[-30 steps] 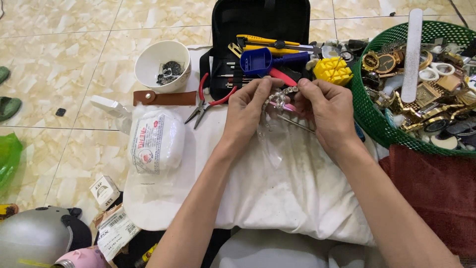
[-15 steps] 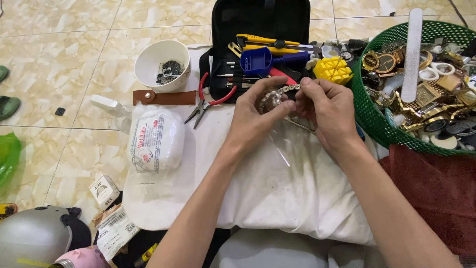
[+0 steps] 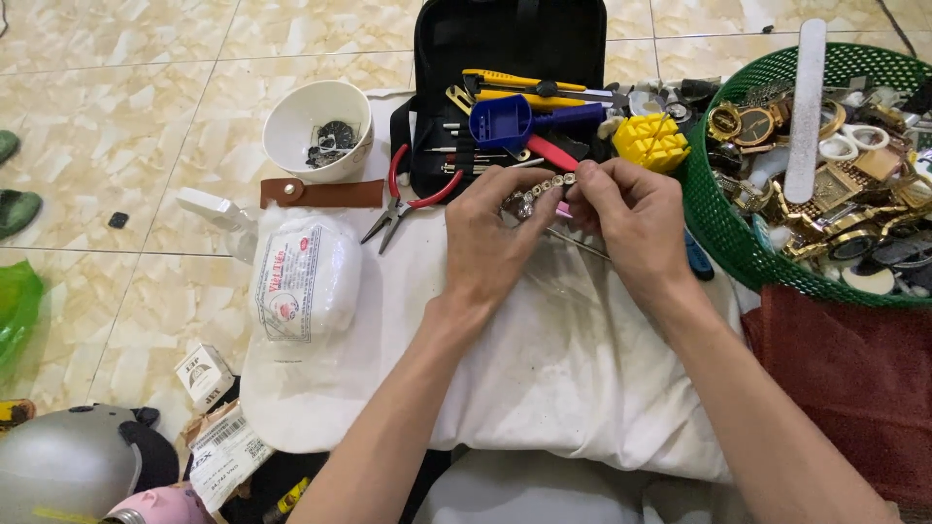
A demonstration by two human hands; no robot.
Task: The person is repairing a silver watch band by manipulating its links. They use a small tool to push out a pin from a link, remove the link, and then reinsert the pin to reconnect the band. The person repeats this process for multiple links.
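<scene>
On the white cloth (image 3: 544,388) below the black tool case (image 3: 515,39), the metal watch bracelet (image 3: 540,191), now raised and stretched, is pinched between left hand (image 3: 493,243) and right hand (image 3: 631,218).

Head camera, looking steeply down, close over white cloth (image 3: 544,369).
</scene>
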